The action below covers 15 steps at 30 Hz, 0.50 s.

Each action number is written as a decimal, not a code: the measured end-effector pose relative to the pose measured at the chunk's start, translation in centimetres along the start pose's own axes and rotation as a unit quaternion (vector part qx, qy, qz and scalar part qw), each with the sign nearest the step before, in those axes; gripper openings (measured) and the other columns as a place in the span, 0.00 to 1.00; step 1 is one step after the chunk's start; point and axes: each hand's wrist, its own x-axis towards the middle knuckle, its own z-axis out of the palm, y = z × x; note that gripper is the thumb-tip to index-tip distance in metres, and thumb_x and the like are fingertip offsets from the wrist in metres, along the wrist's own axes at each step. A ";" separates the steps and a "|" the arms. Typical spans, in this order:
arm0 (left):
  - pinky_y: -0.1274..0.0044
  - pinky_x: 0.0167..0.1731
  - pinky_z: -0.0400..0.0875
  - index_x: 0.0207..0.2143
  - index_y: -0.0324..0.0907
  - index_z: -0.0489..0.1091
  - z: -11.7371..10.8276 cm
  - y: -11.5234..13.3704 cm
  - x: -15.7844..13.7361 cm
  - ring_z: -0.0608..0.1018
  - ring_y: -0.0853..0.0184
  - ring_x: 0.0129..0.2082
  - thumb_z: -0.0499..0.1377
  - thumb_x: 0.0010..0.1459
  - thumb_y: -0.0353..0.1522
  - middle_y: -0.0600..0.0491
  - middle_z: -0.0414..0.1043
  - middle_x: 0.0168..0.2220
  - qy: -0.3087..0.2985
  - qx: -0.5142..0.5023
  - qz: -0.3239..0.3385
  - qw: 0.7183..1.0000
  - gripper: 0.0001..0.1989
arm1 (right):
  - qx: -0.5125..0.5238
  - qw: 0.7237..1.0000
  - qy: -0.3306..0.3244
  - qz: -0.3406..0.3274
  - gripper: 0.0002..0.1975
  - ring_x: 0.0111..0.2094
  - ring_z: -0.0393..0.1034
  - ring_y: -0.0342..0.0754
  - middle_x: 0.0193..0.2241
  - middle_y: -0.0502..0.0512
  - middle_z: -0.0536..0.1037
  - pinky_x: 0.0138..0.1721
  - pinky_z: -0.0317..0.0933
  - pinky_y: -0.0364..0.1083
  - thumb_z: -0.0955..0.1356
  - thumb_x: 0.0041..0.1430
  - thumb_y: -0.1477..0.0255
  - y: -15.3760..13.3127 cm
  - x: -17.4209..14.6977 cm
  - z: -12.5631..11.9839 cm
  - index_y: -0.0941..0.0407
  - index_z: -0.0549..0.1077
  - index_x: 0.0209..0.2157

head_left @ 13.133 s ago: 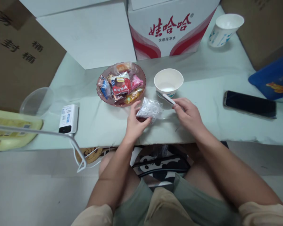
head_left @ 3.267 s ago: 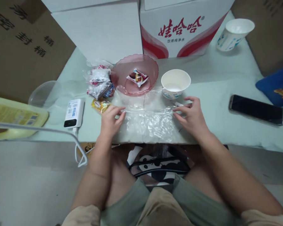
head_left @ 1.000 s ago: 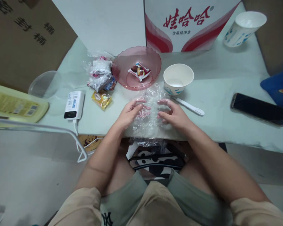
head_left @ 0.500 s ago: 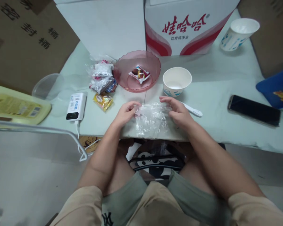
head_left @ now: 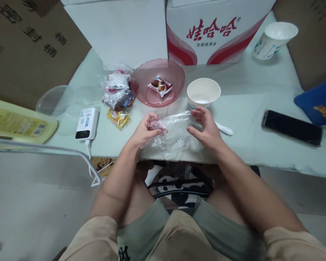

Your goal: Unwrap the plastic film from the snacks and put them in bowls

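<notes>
A clear, crinkled plastic bag (head_left: 176, 132) lies spread at the table's front edge, between my hands. My left hand (head_left: 146, 131) has its left side bunched between thumb and fingers. At the bag's right side, my right hand (head_left: 206, 128) is open, thumb and fingers apart, its fingertips near or touching the bag's upper corner. Just beyond that hand stands a white paper bowl (head_left: 203, 92), and a white plastic spoon or similar utensil (head_left: 225, 129) lies beside it, partly hidden by the hand.
A pink scalloped bowl (head_left: 157, 65) holds small wrapped snacks (head_left: 161, 86). Left of it are a pile of wrapped packets (head_left: 117, 88), a yellow packet (head_left: 118, 117) and a power bank (head_left: 87, 123). A phone (head_left: 292, 127) and paper cup (head_left: 274, 40) are at right; cartons (head_left: 214, 32) stand behind.
My left hand has gathered the bag's left side into its fingers. My right hand has opened wider, and the bag is spread flatter between the hands.
</notes>
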 end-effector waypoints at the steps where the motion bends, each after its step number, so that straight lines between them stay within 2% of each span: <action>1: 0.79 0.33 0.74 0.42 0.47 0.60 0.1 0.2 -0.1 0.79 0.70 0.26 0.75 0.40 0.33 0.62 0.72 0.26 -0.016 -0.027 -0.009 0.999 0.32 | 0.046 0.998 -0.023 0.030 0.34 0.55 0.72 0.56 0.54 0.61 0.76 0.56 0.65 0.58 0.76 0.47 0.58 0.1 0.1 0.2 0.51 0.68 0.55; 2: 0.78 0.32 0.75 0.44 0.48 0.59 0.2 0.5 -0.2 0.79 0.70 0.25 0.76 0.38 0.33 0.63 0.72 0.26 -0.027 -0.047 -0.017 0.998 0.35 | 0.080 0.993 -0.067 0.059 0.34 0.51 0.74 0.56 0.50 0.60 0.78 0.53 0.68 0.56 0.77 0.45 0.57 0.2 0.2 0.4 0.52 0.69 0.54; 4: 0.77 0.31 0.75 0.49 0.49 0.60 0.3 0.8 -0.2 0.79 0.70 0.25 0.77 0.36 0.36 0.61 0.75 0.29 -0.020 -0.073 -0.030 0.997 0.40 | 0.101 0.978 -0.151 0.101 0.25 0.41 0.76 0.53 0.38 0.57 0.81 0.45 0.70 0.53 0.76 0.47 0.55 -0.1 0.1 0.9 0.54 0.74 0.43; 5: 0.77 0.30 0.75 0.52 0.49 0.60 0.3 0.9 -0.1 0.80 0.69 0.26 0.77 0.36 0.38 0.59 0.76 0.32 -0.007 -0.083 -0.040 0.996 0.42 | 0.096 0.974 -0.172 0.109 0.20 0.36 0.76 0.51 0.33 0.55 0.80 0.42 0.70 0.52 0.74 0.49 0.55 -0.3 0.0 1.0 0.54 0.75 0.38; 7: 0.76 0.30 0.75 0.54 0.47 0.62 0.3 0.8 0.0 0.81 0.66 0.29 0.77 0.38 0.42 0.53 0.79 0.37 0.014 -0.089 -0.079 0.993 0.43 | 0.083 0.977 -0.167 0.104 0.15 0.32 0.74 0.49 0.28 0.53 0.79 0.39 0.70 0.50 0.71 0.54 0.56 -0.8 -0.2 1.2 0.54 0.74 0.31; 10: 0.78 0.29 0.73 0.48 0.42 0.69 0.3 0.4 0.1 0.80 0.67 0.29 0.76 0.40 0.38 0.51 0.79 0.34 0.001 -0.041 -0.139 0.989 0.33 | 0.091 0.984 -0.123 0.094 0.14 0.30 0.74 0.48 0.28 0.53 0.80 0.36 0.70 0.49 0.70 0.55 0.58 -1.2 -0.4 1.3 0.54 0.73 0.34; 13: 0.81 0.26 0.69 0.36 0.38 0.72 0.4 0.0 0.3 0.77 0.71 0.25 0.74 0.42 0.33 0.54 0.76 0.27 0.011 0.008 -0.101 0.995 0.20 | 0.081 0.986 -0.095 0.113 0.16 0.25 0.73 0.47 0.25 0.51 0.79 0.30 0.68 0.47 0.70 0.54 0.58 -1.1 -0.3 1.2 0.55 0.73 0.39; 15: 0.81 0.25 0.70 0.35 0.39 0.72 0.6 -0.1 0.3 0.76 0.72 0.24 0.72 0.46 0.34 0.56 0.75 0.27 0.043 0.014 -0.051 0.998 0.16 | 0.068 0.986 -0.086 0.122 0.17 0.21 0.70 0.46 0.21 0.47 0.76 0.26 0.65 0.46 0.69 0.55 0.59 -1.1 -0.3 1.1 0.55 0.74 0.41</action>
